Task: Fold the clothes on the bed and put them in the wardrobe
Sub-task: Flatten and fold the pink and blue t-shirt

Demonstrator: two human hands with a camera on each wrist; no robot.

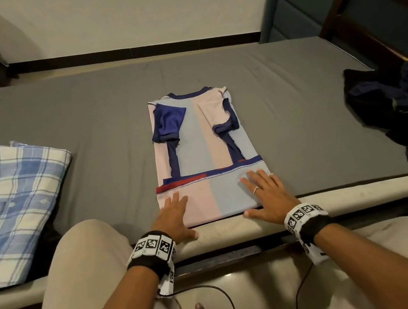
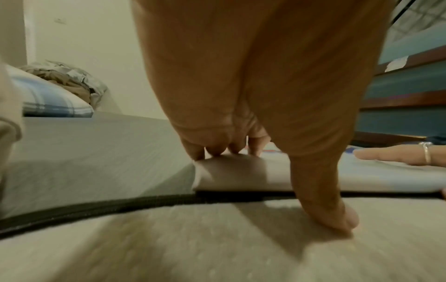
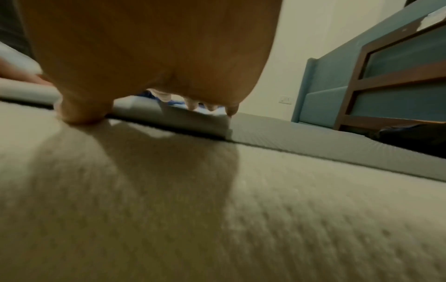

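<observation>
Pink-and-blue jersey [image 1: 205, 154] lies mid-bed [image 1: 83, 106], sleeves folded in, hem turned up; left hand [image 1: 174, 217] and right hand [image 1: 266, 195] press flat on hem corners, fingers straight, gripping nothing; plaid shirt [image 1: 11, 209] folded at left; dark clothes [image 1: 402, 112] heaped at right.

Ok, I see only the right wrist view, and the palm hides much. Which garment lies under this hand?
Observer: A pink and light blue T-shirt with navy sleeves, the sleeves folded in. The right hand lies flat on its near right corner.
Operator: And the other hand?
Observer: The left hand lies flat on the near left corner.
Operator: Anything at the far left?
Observer: A folded blue plaid shirt on the grey mattress.
</observation>
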